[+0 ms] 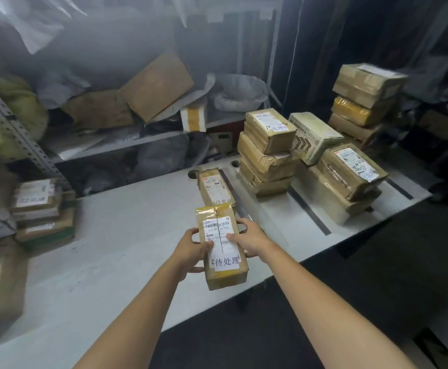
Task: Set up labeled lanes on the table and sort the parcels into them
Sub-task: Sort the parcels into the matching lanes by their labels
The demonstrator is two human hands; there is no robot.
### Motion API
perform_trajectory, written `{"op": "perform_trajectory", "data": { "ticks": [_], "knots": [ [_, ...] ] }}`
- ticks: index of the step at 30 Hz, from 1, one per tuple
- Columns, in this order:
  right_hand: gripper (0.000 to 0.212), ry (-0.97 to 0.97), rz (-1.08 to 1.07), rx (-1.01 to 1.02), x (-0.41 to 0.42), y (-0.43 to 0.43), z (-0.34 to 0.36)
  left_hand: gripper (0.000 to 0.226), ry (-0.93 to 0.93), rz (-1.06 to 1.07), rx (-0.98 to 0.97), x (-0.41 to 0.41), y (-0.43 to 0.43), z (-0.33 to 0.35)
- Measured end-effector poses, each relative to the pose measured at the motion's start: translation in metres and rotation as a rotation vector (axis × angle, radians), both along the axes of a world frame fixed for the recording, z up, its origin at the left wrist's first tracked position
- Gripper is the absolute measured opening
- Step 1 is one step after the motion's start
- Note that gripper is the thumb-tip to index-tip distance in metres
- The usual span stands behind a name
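Observation:
I hold a long brown cardboard parcel [221, 246] with yellow tape, a barcode label and a white slip with Chinese characters, above the white table's [105, 235] front edge. My left hand [192, 251] grips its left side, thumb on top. My right hand [247, 234] grips its right side. Just beyond it a similar long parcel [215, 189] lies flat on the table beside a dark tape strip [237, 199]. Further dark tape strips [308, 211] divide the table's right part into lanes.
Parcel stacks stand in the right lanes: one [268, 153] at the middle, one [348, 179] to its right, a tall one [364, 99] at the back. More parcels [41, 209] pile at the table's left. A cluttered metal shelf [111, 145] stands behind.

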State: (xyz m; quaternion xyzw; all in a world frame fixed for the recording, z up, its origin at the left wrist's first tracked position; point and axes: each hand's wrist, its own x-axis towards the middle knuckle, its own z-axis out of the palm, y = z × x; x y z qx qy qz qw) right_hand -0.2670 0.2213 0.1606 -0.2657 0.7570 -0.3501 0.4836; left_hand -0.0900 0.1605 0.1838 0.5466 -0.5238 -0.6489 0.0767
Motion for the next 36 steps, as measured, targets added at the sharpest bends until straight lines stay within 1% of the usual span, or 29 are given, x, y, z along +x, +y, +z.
{"op": "perform_trajectory", "data": {
  "ticks": [8, 14, 18, 21, 27, 33, 36],
  "knots": [
    [0.057, 0.0, 0.06, 0.096, -0.022, 0.013, -0.034, 0.047, -0.011, 0.056, 0.073, -0.024, 0.014, -0.05],
    [0.062, 0.049, 0.068, 0.142, -0.033, 0.005, -0.057, 0.045, -0.016, 0.039, 0.098, -0.04, 0.008, -0.083],
    [0.064, 0.053, 0.072, 0.163, -0.041, -0.004, -0.064, 0.047, -0.046, 0.057, 0.083, -0.051, 0.0, -0.093],
    [0.062, 0.078, 0.134, 0.182, -0.052, -0.01, -0.065, 0.048, -0.07, 0.077, 0.075, -0.062, -0.007, -0.1],
    [0.063, 0.042, 0.194, 0.196, -0.074, -0.024, -0.08, 0.049, -0.113, 0.129, 0.072, -0.082, -0.006, -0.108],
    [0.061, 0.06, 0.272, 0.202, -0.09, -0.03, -0.082, 0.051, -0.144, 0.172, 0.063, -0.096, -0.008, -0.111],
    [0.056, 0.071, 0.301, 0.196, -0.097, -0.031, -0.078, 0.051, -0.159, 0.192, 0.06, -0.104, -0.009, -0.112]
  ]
}}
